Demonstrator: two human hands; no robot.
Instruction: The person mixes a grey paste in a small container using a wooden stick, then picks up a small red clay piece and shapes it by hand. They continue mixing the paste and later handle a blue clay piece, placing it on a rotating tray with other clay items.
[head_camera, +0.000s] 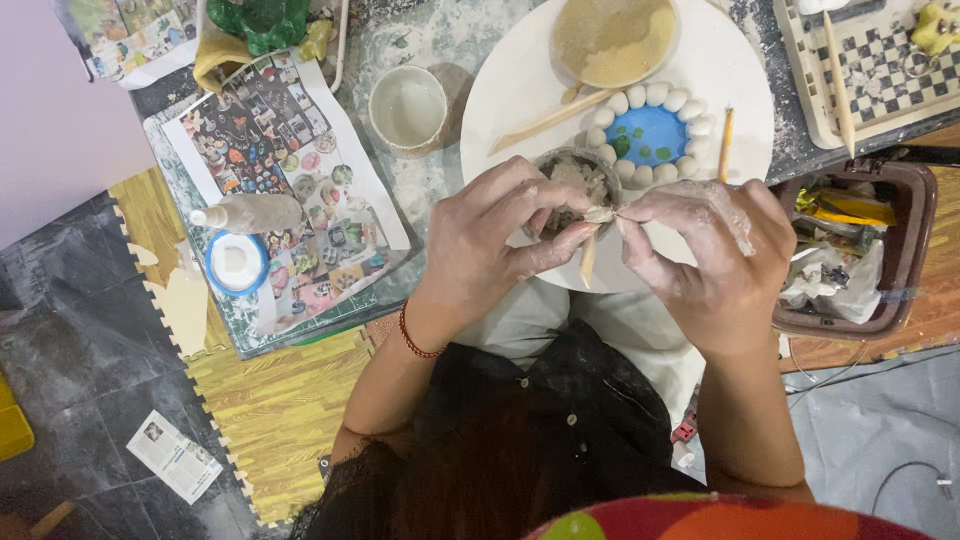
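Two clay-dusted hands meet over small grey clay cup (570, 192), rim rough. Left hand (495, 240) pinches clay scrap (600, 214); right hand (705, 250) grips wooden modelling stick (588, 260).

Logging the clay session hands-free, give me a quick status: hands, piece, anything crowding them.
Left hand and right hand both pinching a small clay bit, thin wooden stick below it. Small clay cup just behind. Blue dish ringed with white balls close by, not touching.

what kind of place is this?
Likely a pottery or craft workspace. Both clay-smeared hands, left hand and right hand, pinch a small clay piece over a round white work board, beside a wooden modelling tool and a slip cup.
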